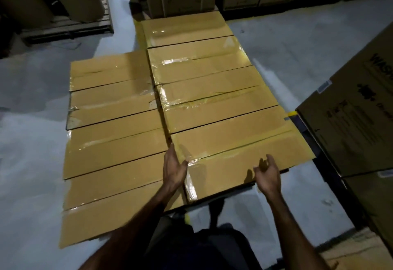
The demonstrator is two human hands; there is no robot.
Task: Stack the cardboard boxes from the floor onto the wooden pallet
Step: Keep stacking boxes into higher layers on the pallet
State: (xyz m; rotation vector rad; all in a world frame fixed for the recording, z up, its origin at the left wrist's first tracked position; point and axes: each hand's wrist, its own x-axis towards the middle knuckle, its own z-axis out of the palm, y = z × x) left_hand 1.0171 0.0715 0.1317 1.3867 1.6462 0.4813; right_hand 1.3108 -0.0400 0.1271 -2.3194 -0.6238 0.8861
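Two columns of flat, taped cardboard boxes fill the view, and the nearest box [240, 159] of the right-hand column lies directly under both hands. The left hand [173, 167] rests edge-on along that box's left end, fingers straight and pointing away, thumb touching the taped seam. The right hand [268, 174] hovers over the near edge, fingers loosely spread, gripping nothing; the hands are well apart and neither clasps the box. Beyond the fingertips, four more boxes [204, 74] run away in the same column, packed side to side. Left of the left hand sits the other column [112, 142], starting less far away and reaching back past the forearm. My read: this layer is well filled, and this box looks freshly laid or getting a last nudge. The wooden pallet itself is hidden beneath the boxes, and whether any remain on the floor I cannot tell. Writing now: right of the right hand, a tall printed carton [359, 110] shows letters starting "WASH", cut off at the frame edge; its smaller print and sticker label are too blurred to read.
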